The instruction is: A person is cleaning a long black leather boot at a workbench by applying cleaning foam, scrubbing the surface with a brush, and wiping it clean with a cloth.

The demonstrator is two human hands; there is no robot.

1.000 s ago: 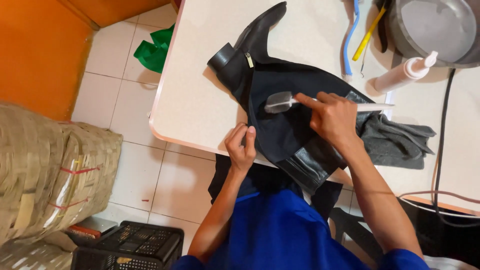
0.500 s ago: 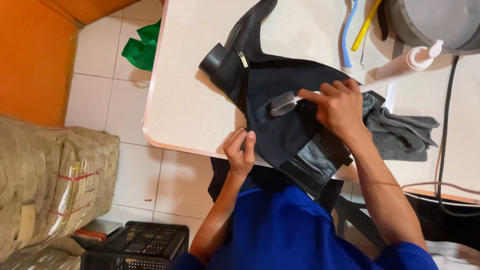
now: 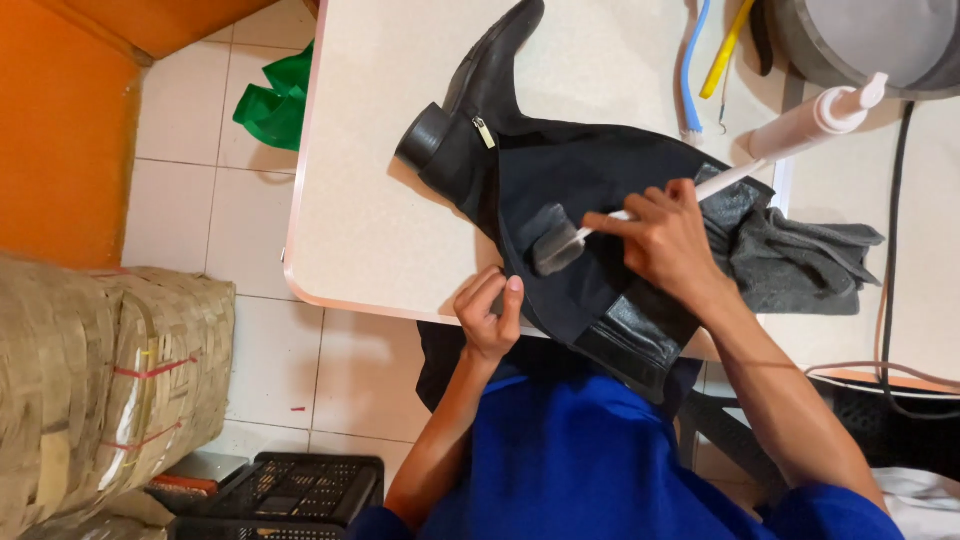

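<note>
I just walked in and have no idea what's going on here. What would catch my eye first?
A tall black boot lying on its side across the pale table. The right hand presses a white-handled brush onto it, while the left hand pinches its edge near the table's rim. A grey cloth lies beside it.

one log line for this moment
left hand: pinches boot edge | right hand: grip on brush, head on boot shaft | boot: flat on table

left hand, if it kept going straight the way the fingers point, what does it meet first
The left hand pinches the near edge of the black boot and its fingers point up the table. Going straight on, it would likely slide over the boot's shaft and meet the brush head first, though depth is unclear.
</note>
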